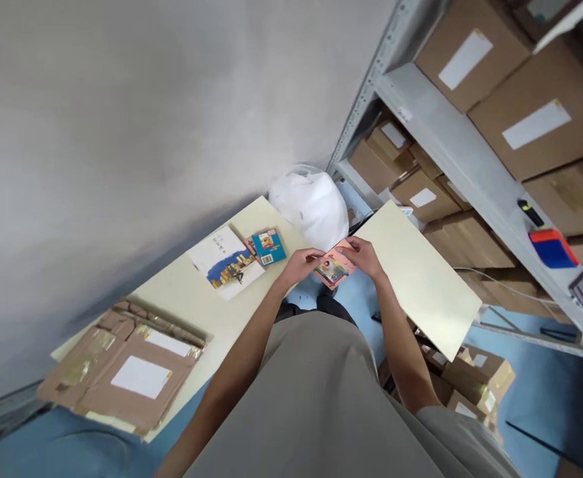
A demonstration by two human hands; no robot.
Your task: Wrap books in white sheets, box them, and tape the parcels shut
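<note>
Between both hands, in front of my body, is a small pink picture book (335,267) with a coloured picture on its cover. My left hand (301,265) pinches its left edge. At the upper right edge my right hand (364,257) grips it, fingers closed over the corner. To the left on the cream table lie a small blue book (270,247) with a barcode, partly over another small book, and a larger white book (228,265) with a blue and yellow cover picture.
Flattened cardboard (122,372) lies on the table's (172,299) near left end. A second cream tabletop (416,272) stands to the right. A white bag (311,202) sits between them. Grey shelves (451,133) hold several cardboard boxes (535,106). More boxes (475,378) stand below.
</note>
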